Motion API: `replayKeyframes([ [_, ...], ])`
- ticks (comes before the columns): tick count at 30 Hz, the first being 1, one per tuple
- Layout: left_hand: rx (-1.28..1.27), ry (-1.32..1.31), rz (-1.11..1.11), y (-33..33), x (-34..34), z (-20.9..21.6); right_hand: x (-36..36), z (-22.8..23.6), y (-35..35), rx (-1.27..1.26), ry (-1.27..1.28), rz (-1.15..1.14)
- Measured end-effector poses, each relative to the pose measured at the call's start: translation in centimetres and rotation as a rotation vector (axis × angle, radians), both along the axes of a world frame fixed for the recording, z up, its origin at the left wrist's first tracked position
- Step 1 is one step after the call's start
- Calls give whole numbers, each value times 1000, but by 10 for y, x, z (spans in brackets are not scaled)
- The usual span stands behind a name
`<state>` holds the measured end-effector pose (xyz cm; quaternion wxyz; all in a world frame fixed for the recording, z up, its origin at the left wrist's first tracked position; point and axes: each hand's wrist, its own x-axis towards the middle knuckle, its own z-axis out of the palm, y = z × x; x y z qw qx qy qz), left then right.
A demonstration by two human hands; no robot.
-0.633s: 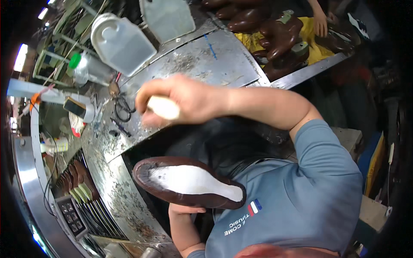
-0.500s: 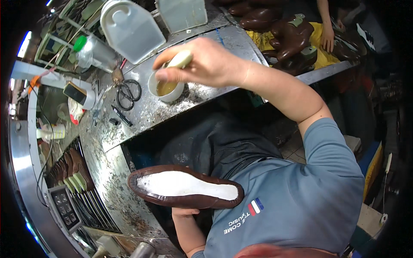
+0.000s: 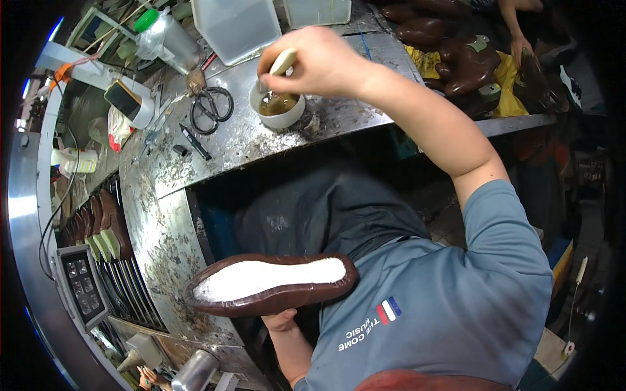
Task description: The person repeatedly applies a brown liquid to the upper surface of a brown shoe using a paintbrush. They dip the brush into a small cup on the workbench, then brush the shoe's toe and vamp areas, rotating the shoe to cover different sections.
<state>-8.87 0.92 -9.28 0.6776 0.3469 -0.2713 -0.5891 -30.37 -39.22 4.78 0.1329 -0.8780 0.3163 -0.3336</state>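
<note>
My right hand (image 3: 316,65) is closed around the pale handle of a brush (image 3: 283,62) over a small white bowl (image 3: 287,120). Amber liquid lies in the bowl; the brush's lower end is mostly hidden by my fingers. Below the bench edge, over my lap, a brown leather shoe upper on a last (image 3: 244,307) lies sole side up, its white bottom facing me. My left hand (image 3: 282,320) grips it from underneath, most of its fingers out of sight behind it.
Black-handled scissors (image 3: 212,111) and a black marker (image 3: 195,142) lie on the stained metal bench (image 3: 241,159). Translucent plastic containers (image 3: 238,29) stand behind. Brown lasted shoes (image 3: 466,62) sit on yellow cloth at far right, with another person's hand (image 3: 520,49) there. More shoes (image 3: 104,221) fill a left rack.
The shoe has tilted, its right end rising and its sole turning slightly. My right hand stays at the bowl with the brush. The whole view has shifted, moving the bench items rightward and up.
</note>
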Motion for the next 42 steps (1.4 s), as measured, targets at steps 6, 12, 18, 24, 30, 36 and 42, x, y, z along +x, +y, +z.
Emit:
replayKeyframes([
  [6,-87,-466,181,-35,-23,62,-10,-20,1,17,235,-49],
  [12,-93,-1632,358,-62,-17,104,-18,-14,11,-133,-264,102],
  [18,-331,-2010,365,-72,8,128,-25,-23,20,140,-114,121],
  [24,-539,-2094,181,-65,29,151,-21,-7,74,500,-427,495],
  [30,-615,-2173,34,-69,26,173,-1,0,106,514,-585,757],
  [36,-530,-2107,-21,-63,27,176,13,5,105,477,-624,739],
  [42,-551,-2155,28,-69,25,176,8,11,111,665,-615,809],
])
